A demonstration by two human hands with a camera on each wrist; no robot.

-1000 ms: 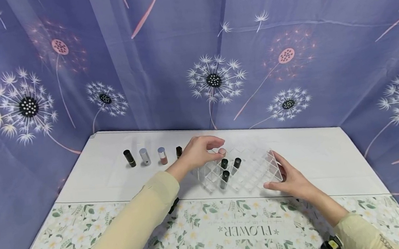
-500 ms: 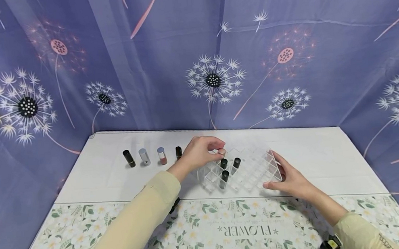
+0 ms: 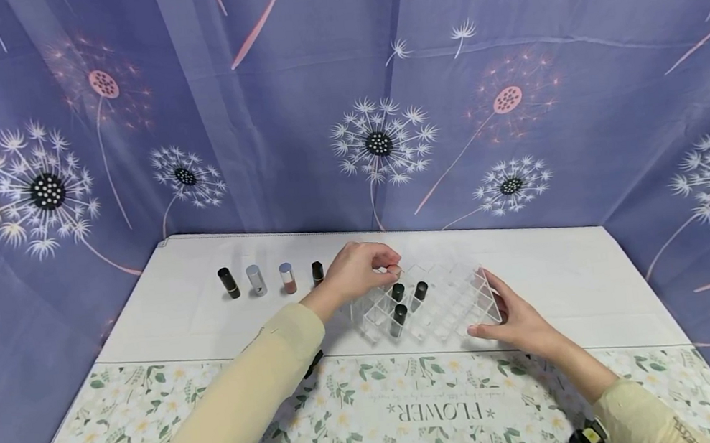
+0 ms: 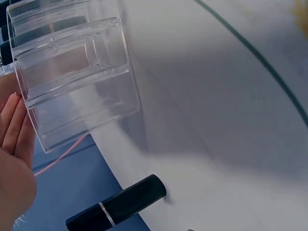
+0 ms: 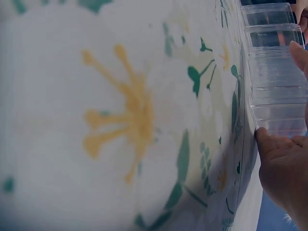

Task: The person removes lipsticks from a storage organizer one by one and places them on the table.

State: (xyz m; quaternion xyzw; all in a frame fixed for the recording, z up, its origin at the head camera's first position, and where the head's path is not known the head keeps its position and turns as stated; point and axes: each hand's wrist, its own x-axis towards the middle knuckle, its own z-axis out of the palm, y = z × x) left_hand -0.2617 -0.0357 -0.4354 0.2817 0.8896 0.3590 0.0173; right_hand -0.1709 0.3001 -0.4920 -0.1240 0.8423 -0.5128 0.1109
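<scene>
A clear, many-celled lipstick organizer (image 3: 448, 305) lies on the table, with three black-capped lipsticks standing in its left cells, one of them the front lipstick (image 3: 399, 316). Over its back left part, my left hand (image 3: 353, 268) pinches the pinkish top of a lipstick (image 3: 394, 271) between thumb and fingers; the rest of that lipstick is hard to make out. My right hand (image 3: 524, 319) holds the organizer's right end, thumb at the front corner and fingers behind. In the right wrist view, the right hand's thumb side (image 5: 284, 159) touches the clear wall.
Left of the organizer, several lipsticks stand in a row: a black one (image 3: 229, 283), a silver one (image 3: 256, 280), a silver-and-pink one (image 3: 287, 278) and a dark one (image 3: 318, 273) beside my left wrist. A floral mat strip (image 3: 440, 415) runs along the front. A purple curtain (image 3: 291, 112) hangs behind.
My left fingers have come closer together around the lipstick's pinkish top, which sits slightly lower. The right hand and the organizer have stayed in place.
</scene>
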